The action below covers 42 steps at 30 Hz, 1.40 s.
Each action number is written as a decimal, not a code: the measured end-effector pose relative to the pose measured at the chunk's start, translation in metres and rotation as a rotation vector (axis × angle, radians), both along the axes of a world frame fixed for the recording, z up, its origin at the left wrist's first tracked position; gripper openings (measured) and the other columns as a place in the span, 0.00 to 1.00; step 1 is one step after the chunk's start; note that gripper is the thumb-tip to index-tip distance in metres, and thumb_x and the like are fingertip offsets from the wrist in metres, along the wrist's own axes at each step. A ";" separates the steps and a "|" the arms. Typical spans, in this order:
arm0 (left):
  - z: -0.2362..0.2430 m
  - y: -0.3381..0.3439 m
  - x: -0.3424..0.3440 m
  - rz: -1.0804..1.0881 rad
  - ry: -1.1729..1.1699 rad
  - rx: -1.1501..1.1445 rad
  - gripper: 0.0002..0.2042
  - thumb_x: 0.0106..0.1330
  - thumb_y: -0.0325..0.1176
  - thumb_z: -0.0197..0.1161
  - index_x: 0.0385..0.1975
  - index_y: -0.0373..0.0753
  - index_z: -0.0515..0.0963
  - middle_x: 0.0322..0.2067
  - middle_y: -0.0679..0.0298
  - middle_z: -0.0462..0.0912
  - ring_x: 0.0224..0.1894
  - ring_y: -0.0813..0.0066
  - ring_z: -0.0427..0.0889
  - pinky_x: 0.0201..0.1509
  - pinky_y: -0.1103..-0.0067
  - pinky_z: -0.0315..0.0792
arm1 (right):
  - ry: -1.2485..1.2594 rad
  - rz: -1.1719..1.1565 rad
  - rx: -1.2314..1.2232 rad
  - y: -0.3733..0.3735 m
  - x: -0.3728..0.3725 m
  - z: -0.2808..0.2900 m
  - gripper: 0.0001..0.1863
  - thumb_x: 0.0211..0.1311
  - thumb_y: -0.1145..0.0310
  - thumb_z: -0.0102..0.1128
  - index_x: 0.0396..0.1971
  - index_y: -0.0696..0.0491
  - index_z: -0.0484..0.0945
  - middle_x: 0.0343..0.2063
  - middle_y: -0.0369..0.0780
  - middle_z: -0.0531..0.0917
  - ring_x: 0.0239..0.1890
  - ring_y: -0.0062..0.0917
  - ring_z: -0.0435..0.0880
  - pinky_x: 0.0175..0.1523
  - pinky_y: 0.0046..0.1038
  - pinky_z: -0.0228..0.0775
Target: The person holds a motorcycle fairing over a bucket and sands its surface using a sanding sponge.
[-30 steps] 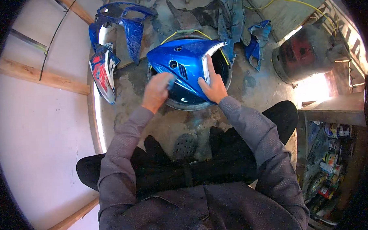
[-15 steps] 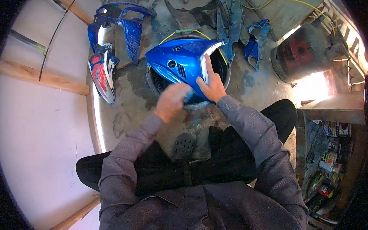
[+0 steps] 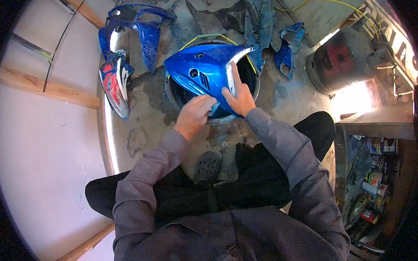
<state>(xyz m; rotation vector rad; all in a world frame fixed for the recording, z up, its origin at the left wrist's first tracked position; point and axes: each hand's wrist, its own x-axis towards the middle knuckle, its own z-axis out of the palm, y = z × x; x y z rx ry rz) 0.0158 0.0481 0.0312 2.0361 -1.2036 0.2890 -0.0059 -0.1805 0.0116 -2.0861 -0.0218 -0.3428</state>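
Note:
A glossy blue motorcycle fairing panel (image 3: 216, 68), with two round holes, several dark slots and a pale bare edge on its right, lies across a round dark basin (image 3: 171, 91) on the floor. My right hand (image 3: 241, 99) grips the panel's right side, thumb on the blue face and index finger stretched along the pale edge. At the panel's lower left edge, my left hand (image 3: 194, 115) is closed on a small light-blue piece (image 3: 213, 108), pressed against the panel. Fingers hide most of that piece; whether it is cloth or abrasive paper I cannot tell.
Blue fairing parts (image 3: 151, 45) and a red-and-white fender (image 3: 113, 83) lie at the left. Dark plastic panels (image 3: 228, 17) and a blue piece (image 3: 284, 54) are beyond the basin. A rusty metal cylinder (image 3: 340, 59) and a shelf (image 3: 379, 122) with cans stand right.
My left hand, blurred before, now shows sharply at nearly the same spot on the panel's lower edge. My right hand keeps its grip, and the panel has hardly moved.

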 end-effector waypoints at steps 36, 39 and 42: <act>-0.009 0.037 0.047 0.173 -0.020 0.023 0.18 0.58 0.18 0.64 0.49 0.39 0.84 0.48 0.54 0.88 0.52 0.50 0.86 0.57 0.62 0.80 | -0.016 0.022 0.021 0.009 0.001 0.005 0.54 0.64 0.62 0.62 0.85 0.51 0.40 0.30 0.63 0.86 0.31 0.59 0.87 0.41 0.53 0.78; -0.008 0.014 0.018 0.107 -0.005 0.041 0.20 0.57 0.18 0.63 0.50 0.40 0.83 0.48 0.54 0.88 0.53 0.50 0.86 0.59 0.61 0.79 | -0.032 0.004 0.004 0.006 0.002 0.002 0.54 0.64 0.62 0.62 0.85 0.51 0.40 0.30 0.62 0.86 0.31 0.59 0.87 0.42 0.53 0.78; 0.002 0.002 0.006 -0.054 0.149 0.189 0.22 0.56 0.16 0.62 0.51 0.40 0.84 0.50 0.53 0.88 0.56 0.50 0.86 0.62 0.60 0.79 | -0.048 -0.003 -0.007 0.001 0.004 0.000 0.54 0.64 0.62 0.62 0.85 0.50 0.41 0.30 0.62 0.86 0.31 0.59 0.87 0.43 0.51 0.79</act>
